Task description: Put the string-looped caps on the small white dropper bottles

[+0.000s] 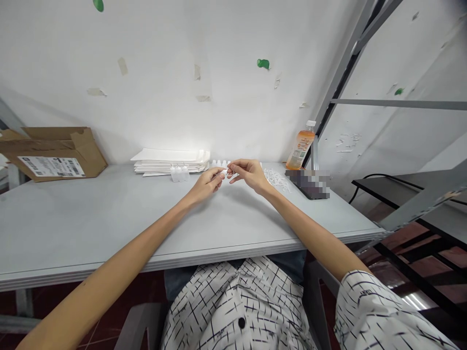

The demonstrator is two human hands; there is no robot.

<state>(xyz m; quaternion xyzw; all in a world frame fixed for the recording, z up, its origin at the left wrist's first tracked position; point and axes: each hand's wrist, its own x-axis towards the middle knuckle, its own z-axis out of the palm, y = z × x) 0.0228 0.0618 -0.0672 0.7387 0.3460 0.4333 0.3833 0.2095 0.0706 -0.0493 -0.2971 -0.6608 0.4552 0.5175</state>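
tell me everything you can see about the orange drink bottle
The bottle looks like clear plastic, holding orange liquid to about its shoulder, with a white cap on and a printed label too small to read. It stands at the table's back right, by the metal frame, tilting right in the picture, perhaps from lens distortion. No hand touches it; whether it touches the pixelated dark object in front is unclear.

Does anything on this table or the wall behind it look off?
Beige tape scraps and green patches mar the white wall, like leftovers. On the grey table, small white pieces lie loosely strewn beside the right hand. No spill shows.
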